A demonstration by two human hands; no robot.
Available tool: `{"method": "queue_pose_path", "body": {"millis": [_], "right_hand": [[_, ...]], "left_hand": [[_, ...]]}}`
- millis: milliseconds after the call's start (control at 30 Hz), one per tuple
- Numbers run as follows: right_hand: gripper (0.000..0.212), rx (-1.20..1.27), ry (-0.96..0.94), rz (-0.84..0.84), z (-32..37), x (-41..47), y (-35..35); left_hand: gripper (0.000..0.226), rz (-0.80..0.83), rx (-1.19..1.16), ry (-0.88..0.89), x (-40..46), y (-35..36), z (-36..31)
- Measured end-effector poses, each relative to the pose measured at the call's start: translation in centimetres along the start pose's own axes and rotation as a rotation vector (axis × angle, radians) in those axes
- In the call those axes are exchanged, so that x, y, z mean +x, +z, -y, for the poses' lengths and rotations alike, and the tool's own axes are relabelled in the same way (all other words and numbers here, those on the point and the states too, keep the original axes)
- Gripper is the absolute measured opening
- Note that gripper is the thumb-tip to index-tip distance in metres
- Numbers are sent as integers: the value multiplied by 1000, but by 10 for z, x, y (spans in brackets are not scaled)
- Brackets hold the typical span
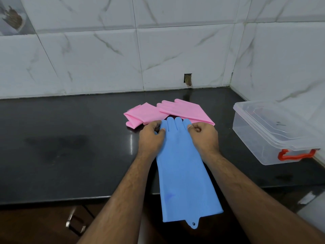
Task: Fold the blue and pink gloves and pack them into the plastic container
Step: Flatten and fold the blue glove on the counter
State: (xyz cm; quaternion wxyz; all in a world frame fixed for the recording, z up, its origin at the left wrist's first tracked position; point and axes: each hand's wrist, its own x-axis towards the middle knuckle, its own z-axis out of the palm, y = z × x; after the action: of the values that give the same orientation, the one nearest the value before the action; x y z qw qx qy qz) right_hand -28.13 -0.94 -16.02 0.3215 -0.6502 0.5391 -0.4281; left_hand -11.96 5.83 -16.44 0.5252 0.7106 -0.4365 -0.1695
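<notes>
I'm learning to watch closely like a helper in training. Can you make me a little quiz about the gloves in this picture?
1. True or false: the blue glove lies fully on the black counter.
2. Which glove do both hands, left and right, hold? A) folded pink glove B) blue glove C) flat pink glove
3. Fill in: the plastic container has a ___ latch.

Key:
1. False; its cuff end hangs over the counter's front edge.
2. B; they grip its sides near the fingers.
3. Red.
</notes>
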Motion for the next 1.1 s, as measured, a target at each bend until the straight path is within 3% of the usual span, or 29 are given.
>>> {"method": "queue_pose_path", "body": {"millis": [167,467,600,733,800,867,1100], "right_hand": [[20,22,10,-20,-1,2,4],[27,8,20,-2,0,0,0],[31,-18,30,48,5,-11,-13],[25,-55,18,74,1,-30,-30],[21,-73,4,85,-2,-43,-39],[27,-94,-13,107,-5,-56,-48],[32,-147,-69,224,-8,-86,-71]], "left_hand": [[31,-85,-63,-22,2,0,2],[32,-183,-227,-99,-9,-4,-1],[12,-165,-261,-122,-32,-10,-1],[19,-140,-263,-133,-62,-22,-1],[44,-120,-251,-134,-74,-25,-1],[54,-98,-215,-132,-86,-29,-2],[49,-55,-90,-90,-104,-35,-2]]}}
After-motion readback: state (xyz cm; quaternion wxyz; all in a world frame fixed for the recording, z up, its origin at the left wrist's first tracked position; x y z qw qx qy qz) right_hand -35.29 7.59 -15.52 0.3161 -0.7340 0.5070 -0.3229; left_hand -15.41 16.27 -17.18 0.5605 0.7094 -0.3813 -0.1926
